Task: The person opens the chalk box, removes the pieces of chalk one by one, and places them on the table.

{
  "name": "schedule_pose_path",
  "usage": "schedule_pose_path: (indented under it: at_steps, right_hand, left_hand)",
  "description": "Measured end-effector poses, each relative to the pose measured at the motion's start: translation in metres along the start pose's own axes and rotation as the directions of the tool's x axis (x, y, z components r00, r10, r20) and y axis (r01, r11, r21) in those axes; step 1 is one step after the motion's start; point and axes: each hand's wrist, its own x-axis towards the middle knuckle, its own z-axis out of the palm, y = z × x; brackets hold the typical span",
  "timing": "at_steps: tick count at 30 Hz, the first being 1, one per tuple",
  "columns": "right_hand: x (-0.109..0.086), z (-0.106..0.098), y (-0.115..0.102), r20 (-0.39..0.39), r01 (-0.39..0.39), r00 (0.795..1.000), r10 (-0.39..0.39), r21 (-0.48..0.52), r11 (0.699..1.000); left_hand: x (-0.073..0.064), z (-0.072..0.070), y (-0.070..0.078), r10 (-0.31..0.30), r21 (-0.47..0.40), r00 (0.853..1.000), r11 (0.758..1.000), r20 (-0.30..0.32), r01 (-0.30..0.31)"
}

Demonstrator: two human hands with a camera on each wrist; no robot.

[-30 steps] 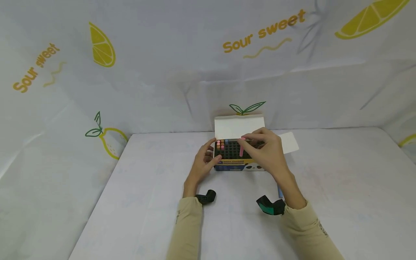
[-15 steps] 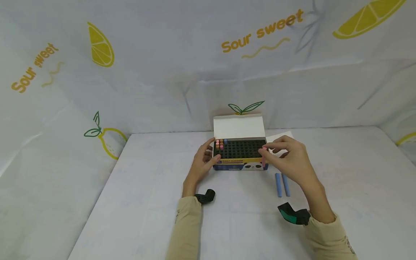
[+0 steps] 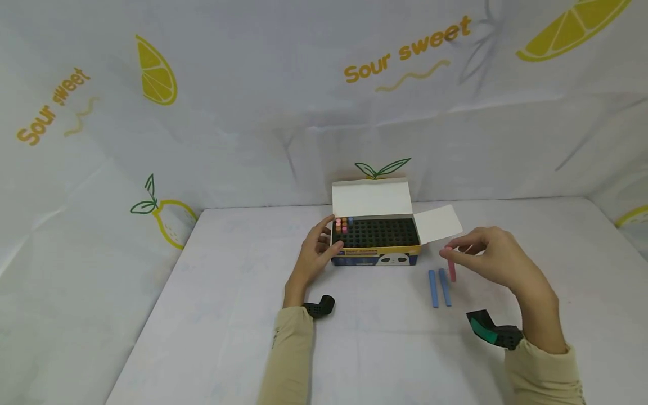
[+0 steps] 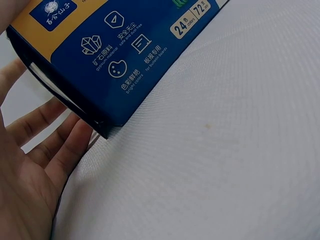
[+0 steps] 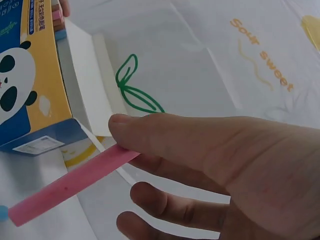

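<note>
My right hand [image 3: 498, 256] pinches a pink chalk stick [image 5: 70, 185] by its top end between thumb and forefinger. The stick points downward, right of two blue chalk sticks [image 3: 433, 288] that lie side by side on the table. To the left stands a chalk box [image 3: 377, 256] with a panda on its front and its lid up. Its black holder [image 3: 385, 232] is full of holes; several pink, orange and blue chalks [image 3: 345, 221] fill the back left corner. My left hand [image 3: 313, 256] holds the box's left end, thumb at the front edge, fingers along the side [image 4: 55, 135].
The box's white lid [image 3: 372, 198] leans up at the back, and a white side flap [image 3: 437, 223] sticks out to the right. A white cloth printed with lemons [image 3: 253, 140] hangs behind the table [image 3: 374, 360].
My right hand has carried the pink chalk from over the box rightward and down, past the box's right end to beside the blue chalks. My left hand stays on the box.
</note>
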Motion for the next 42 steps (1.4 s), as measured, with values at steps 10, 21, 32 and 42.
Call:
schedule_pose_path:
  at_steps: [10,21,32,42]
  right_hand:
    - [0.002,0.004,0.021,0.179,-0.077,0.980,0.084,-0.049,0.996]
    - [0.012,0.009,0.038,0.226,-0.175,0.955,0.190,-0.082,0.981]
    - [0.015,0.012,0.051,0.212,-0.199,0.953,0.215,-0.095,0.975]
    - [0.017,0.018,0.058,0.249,-0.239,0.935,0.253,-0.084,0.967]
  left_hand:
    - [0.000,0.001,0.002,-0.020,-0.009,1.000,1.000,0.010,0.021]
    - [0.001,0.000,0.002,-0.022,-0.010,1.000,1.000,0.007,0.022]
    - [0.001,-0.001,0.003,-0.018,-0.003,1.000,1.000,-0.003,0.018]
    - [0.000,0.000,0.001,-0.042,-0.003,0.999,0.999,-0.004,0.042]
